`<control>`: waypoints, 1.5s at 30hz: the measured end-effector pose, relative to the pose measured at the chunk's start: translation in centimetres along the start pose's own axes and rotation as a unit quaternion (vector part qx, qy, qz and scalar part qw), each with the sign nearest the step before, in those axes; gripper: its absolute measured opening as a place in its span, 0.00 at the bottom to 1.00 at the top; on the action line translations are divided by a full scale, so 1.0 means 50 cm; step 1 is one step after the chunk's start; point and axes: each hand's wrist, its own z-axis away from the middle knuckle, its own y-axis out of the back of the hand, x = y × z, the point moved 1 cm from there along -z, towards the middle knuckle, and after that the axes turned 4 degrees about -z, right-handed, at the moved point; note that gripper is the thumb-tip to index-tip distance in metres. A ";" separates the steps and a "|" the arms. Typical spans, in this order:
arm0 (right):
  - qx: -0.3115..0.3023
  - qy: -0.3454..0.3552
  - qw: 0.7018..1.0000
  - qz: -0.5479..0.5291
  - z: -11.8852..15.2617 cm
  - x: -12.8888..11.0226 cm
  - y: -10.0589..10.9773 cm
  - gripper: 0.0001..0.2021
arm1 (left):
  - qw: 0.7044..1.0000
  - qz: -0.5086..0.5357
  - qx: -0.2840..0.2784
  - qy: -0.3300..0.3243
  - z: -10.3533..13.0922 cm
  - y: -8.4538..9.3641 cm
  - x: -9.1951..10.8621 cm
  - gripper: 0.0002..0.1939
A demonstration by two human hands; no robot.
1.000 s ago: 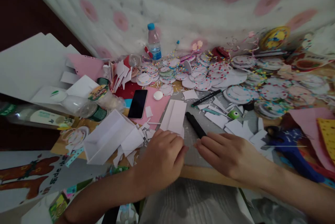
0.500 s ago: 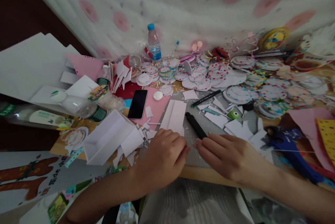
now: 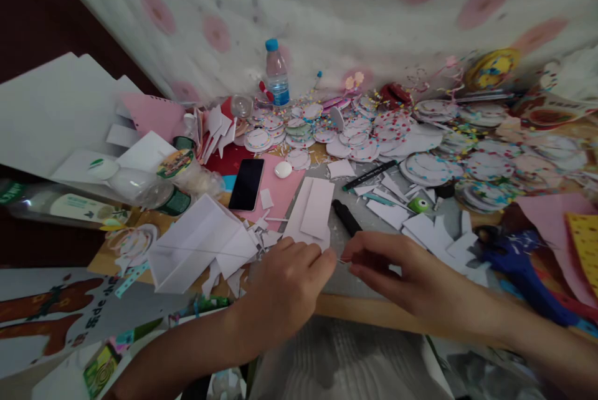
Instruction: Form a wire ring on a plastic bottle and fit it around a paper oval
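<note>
A thin, pale strand (image 3: 196,249), wire or thread, runs out leftward from my left hand (image 3: 289,281), which is closed around it. A short bit of it shows between the two hands, pinched in the fingertips of my right hand (image 3: 402,269). Just beyond my left hand lies a folded white card piece (image 3: 306,204) on the grey cutting mat (image 3: 322,169). A thick black pen-like tool (image 3: 346,218) rests near my right fingers, partly hidden by them. To the left, an open white card box (image 3: 187,244) sits behind the strand.
A phone (image 3: 246,184) and a white oval object (image 3: 283,169) lie on pink paper (image 3: 280,191). White discs with coloured dots (image 3: 359,132) crowd the back, beside a water bottle (image 3: 278,76). At right are paper scraps (image 3: 432,232) and blue-handled scissors (image 3: 523,269).
My right fingers have opened from a tight bunch into a pinch near my left hand. The strand, which trailed right of my right hand, now stretches out to the left.
</note>
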 end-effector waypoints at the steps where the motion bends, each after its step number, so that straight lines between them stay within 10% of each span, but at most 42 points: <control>1: 0.000 -0.002 1.000 -0.010 -0.001 -0.001 -0.002 0.06 | 1.000 0.003 -0.001 -0.001 0.000 0.000 0.000 0.16; 7: 0.030 0.014 0.999 -0.005 -0.001 -0.009 -0.009 0.06 | 0.996 0.075 -0.041 0.024 0.002 0.003 -0.003 0.17; 16: 0.020 0.217 0.968 0.125 0.004 0.007 -0.008 0.10 | 0.939 0.306 -0.111 0.108 -0.003 0.004 -0.018 0.16; 24: -0.039 0.427 0.816 0.387 0.010 0.002 0.003 0.09 | 0.890 0.396 -0.177 0.139 -0.013 0.019 -0.031 0.14; 31: -0.063 0.092 0.993 0.043 0.002 -0.006 0.022 0.09 | 0.990 0.123 -0.074 0.007 0.003 0.031 -0.020 0.14; 37: -0.133 -0.104 0.972 -0.166 -0.015 0.004 0.010 0.11 | 0.993 -0.052 0.016 -0.105 0.008 0.029 -0.009 0.11; 45: -0.120 -0.106 0.972 -0.172 -0.008 0.000 0.000 0.10 | 0.995 -0.021 0.005 -0.101 0.010 0.025 -0.009 0.10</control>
